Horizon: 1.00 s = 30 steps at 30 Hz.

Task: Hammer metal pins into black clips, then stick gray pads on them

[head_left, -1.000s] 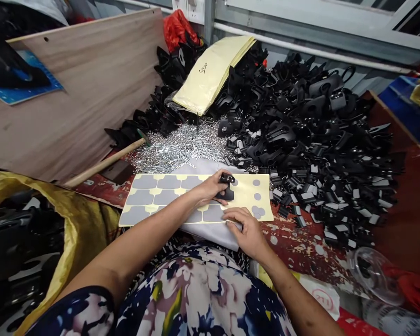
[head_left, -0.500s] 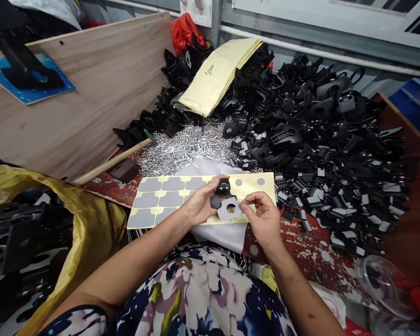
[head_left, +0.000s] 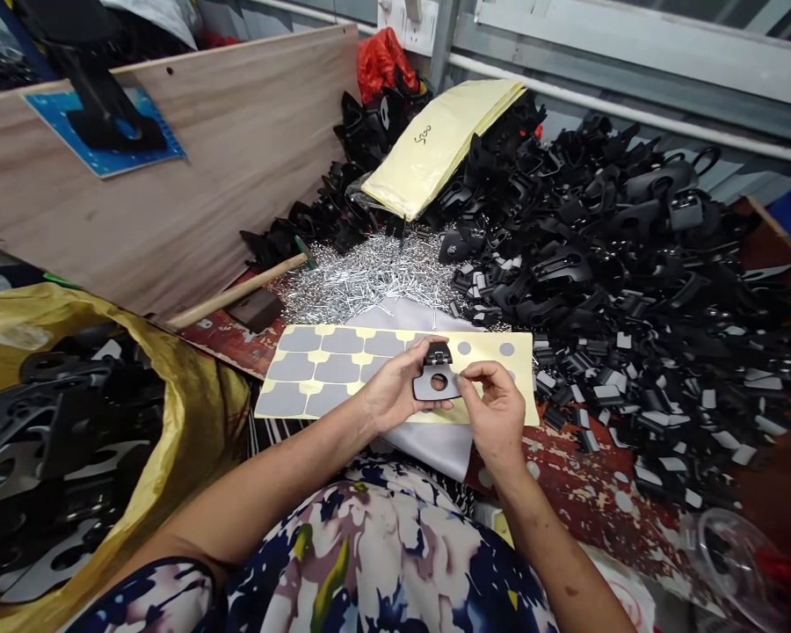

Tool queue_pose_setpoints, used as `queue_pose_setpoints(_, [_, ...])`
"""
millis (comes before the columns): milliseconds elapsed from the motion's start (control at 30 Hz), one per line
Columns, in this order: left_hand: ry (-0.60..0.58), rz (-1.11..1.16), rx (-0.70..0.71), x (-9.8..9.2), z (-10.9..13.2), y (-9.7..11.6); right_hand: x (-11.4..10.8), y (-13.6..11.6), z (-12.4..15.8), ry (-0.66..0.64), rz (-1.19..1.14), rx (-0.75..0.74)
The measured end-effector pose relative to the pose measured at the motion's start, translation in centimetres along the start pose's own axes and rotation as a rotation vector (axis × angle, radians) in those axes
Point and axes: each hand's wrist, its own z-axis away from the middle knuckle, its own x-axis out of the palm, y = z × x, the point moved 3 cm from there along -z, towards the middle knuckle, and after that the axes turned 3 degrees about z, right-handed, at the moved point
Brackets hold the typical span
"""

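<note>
My left hand [head_left: 394,389] is closed around a black hinged plastic clip [head_left: 439,351], held upright with its metal-pinned hinge at the top. A grey die-cut sticker [head_left: 426,388] with a round hole lies against the face of the clip, the two holes roughly lined up. At the sticker's right edge, the thumb and forefinger of my right hand [head_left: 499,411] are pinched together. Whether the sticker is fully pressed down I cannot tell. Beneath both hands is a yellow backing sheet [head_left: 524,391] carrying rows of grey stickers at its left and small grey dots at its right.
Loose metal pins [head_left: 362,281] are heaped behind the sheet, beside a wooden-handled hammer [head_left: 241,290]. Black plastic parts [head_left: 606,264] pile up at the right. A yellow sack [head_left: 191,422] of stickered parts stands left. A wooden board [head_left: 237,132] rises at the back left.
The sticker has moved from hanging askew in front of the clip to lying squarely over its face. Both hands remain close together; the view has shifted slightly left.
</note>
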Motion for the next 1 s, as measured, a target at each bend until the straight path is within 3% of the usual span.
queue_pose_setpoints(500, [0.008, -0.084, 0.015, -0.2, 0.2, -0.1, 0.4, -0.8, 0.7, -0.014, 0.188, -0.186])
queue_pose_setpoints(567, [0.032, -0.169, 0.089, -0.1, 0.0, -0.5, 0.7, -1.0, 1.0, -0.015, 0.266, -0.239])
queue_pose_setpoints(733, [0.252, -0.382, 0.449, -1.1, -0.5, -1.4, 1.5, -0.5, 2.2, 0.007, 0.496, -0.489])
queue_pose_setpoints(833, [0.281, -0.424, 0.508, -1.6, -0.6, -1.6, 1.2, -0.6, 2.4, 0.035, 0.660, -0.591])
queue_pose_setpoints(933, [0.245, -0.403, 0.428, -1.3, 0.0, -1.4, 0.3, -1.5, 1.9, 0.091, 0.657, -0.457])
queue_pose_setpoints(1000, [0.162, -0.429, 0.329, -0.6, 1.4, -0.8, 0.2, -1.8, 1.4, -0.036, 0.438, -0.259])
